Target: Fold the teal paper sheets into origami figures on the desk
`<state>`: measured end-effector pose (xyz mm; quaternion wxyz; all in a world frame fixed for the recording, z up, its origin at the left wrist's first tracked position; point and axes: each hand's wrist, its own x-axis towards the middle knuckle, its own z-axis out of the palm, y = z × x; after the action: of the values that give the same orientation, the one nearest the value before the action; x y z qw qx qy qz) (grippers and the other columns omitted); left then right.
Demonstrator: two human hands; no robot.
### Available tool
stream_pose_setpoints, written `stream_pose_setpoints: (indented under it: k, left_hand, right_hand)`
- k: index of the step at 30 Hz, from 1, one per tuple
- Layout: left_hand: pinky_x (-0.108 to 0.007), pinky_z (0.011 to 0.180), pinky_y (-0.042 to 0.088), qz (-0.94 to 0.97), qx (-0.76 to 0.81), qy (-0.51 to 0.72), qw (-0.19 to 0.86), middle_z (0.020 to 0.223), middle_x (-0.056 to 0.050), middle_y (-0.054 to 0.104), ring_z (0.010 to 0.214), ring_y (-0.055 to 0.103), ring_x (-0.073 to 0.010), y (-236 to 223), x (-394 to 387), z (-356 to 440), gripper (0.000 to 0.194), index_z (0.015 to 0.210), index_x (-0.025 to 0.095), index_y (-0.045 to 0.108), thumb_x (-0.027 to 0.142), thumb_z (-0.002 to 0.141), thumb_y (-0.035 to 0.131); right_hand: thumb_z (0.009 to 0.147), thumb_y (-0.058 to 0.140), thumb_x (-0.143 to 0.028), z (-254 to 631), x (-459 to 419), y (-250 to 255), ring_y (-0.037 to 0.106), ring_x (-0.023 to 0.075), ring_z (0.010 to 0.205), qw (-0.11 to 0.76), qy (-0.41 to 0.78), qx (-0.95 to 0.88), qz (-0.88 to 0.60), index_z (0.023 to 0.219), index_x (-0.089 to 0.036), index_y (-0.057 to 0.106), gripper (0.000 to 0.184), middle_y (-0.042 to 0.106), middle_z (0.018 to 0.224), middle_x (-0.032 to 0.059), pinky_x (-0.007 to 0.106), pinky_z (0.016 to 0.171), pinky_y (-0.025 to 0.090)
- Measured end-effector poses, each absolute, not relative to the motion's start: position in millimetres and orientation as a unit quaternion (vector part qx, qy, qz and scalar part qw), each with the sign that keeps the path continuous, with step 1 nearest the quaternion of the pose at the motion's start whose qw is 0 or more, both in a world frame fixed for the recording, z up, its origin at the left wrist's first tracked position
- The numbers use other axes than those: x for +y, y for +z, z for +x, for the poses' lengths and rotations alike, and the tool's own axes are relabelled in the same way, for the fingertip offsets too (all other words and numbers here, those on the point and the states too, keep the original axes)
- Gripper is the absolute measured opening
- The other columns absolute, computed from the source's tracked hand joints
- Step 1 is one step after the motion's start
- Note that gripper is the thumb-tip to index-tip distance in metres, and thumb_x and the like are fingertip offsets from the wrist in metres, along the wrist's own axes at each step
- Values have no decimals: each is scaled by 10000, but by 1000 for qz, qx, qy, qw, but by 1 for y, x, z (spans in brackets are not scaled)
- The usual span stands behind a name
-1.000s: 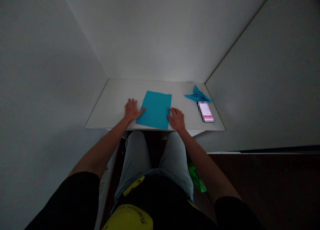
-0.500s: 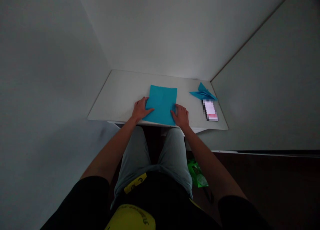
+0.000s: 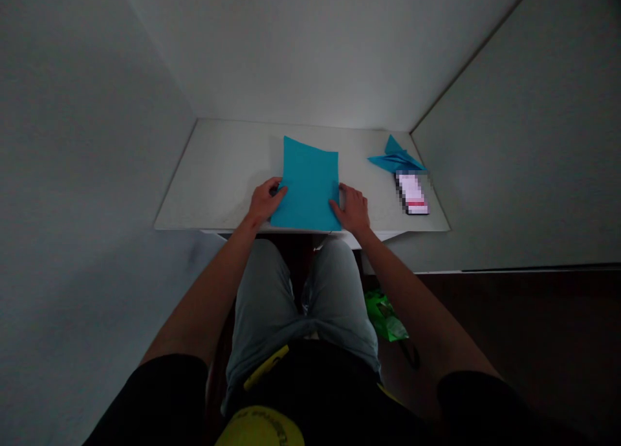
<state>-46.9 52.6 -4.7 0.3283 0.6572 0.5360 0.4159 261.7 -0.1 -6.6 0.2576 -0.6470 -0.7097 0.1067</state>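
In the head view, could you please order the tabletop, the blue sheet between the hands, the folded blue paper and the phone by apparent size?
1. Tabletop
2. Blue sheet
Unranked, both smaller: folded blue paper and phone; they look too alike in area to separate.

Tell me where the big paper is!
In the head view, the big blue paper is central, between the left hand and right hand, at the near edge of the table.

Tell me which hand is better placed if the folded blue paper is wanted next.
Likely the right hand: it is at the right edge of the blue sheet, nearer the folded blue paper; the left hand is at the sheet's opposite edge.
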Motion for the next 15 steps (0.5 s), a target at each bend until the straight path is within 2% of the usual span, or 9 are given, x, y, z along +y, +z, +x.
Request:
stream_pose_setpoints:
  k: [4,7,9,11,13,15]
  left_hand:
    - [-302,829,552,638,510,454,355,941,-23,759,860,684,-178,-6,55,-47,240,1087,225,755,386,920,693]
    - [-265,722,514,621,491,472,388,887,-7,725,794,659,-156,-7,57,-47,230,1079,229,736,368,897,737]
    - [-253,684,498,614,492,470,400,870,1,709,769,648,-148,-8,58,-47,254,1099,234,726,365,885,768]
    - [-253,682,506,614,496,463,403,867,4,702,760,648,-144,-8,59,-47,279,1111,233,718,372,882,794]
    - [-258,687,520,616,498,460,401,858,5,696,755,651,-144,-8,60,-46,296,1120,227,714,374,882,811]
    - [-259,683,526,611,501,470,393,831,9,688,742,649,-145,-7,62,-46,299,1137,221,715,350,885,811]
  right_hand:
    - [1066,511,-703,265,5,-11,546,420,1434,280,117,-704,-642,1615,-190,516,751,629,1597,194,627,1210,417]
    - [1018,577,-767,272,15,-17,608,420,1359,329,136,-685,-635,1605,-194,531,822,700,1495,196,630,1163,461]
    - [972,647,-783,278,25,-23,687,367,1200,370,175,-670,-619,1595,-215,547,849,764,1338,164,569,1069,534]
    - [944,702,-762,284,35,-28,712,282,978,413,236,-653,-589,1633,-241,509,885,781,1122,92,469,917,586]
    - [924,743,-725,287,44,-32,663,218,814,452,291,-633,-558,1688,-261,438,945,731,962,21,388,777,576]
    - [898,781,-698,289,50,-33,617,189,750,480,317,-617,-537,1701,-273,420,978,688,910,-10,351,705,551]
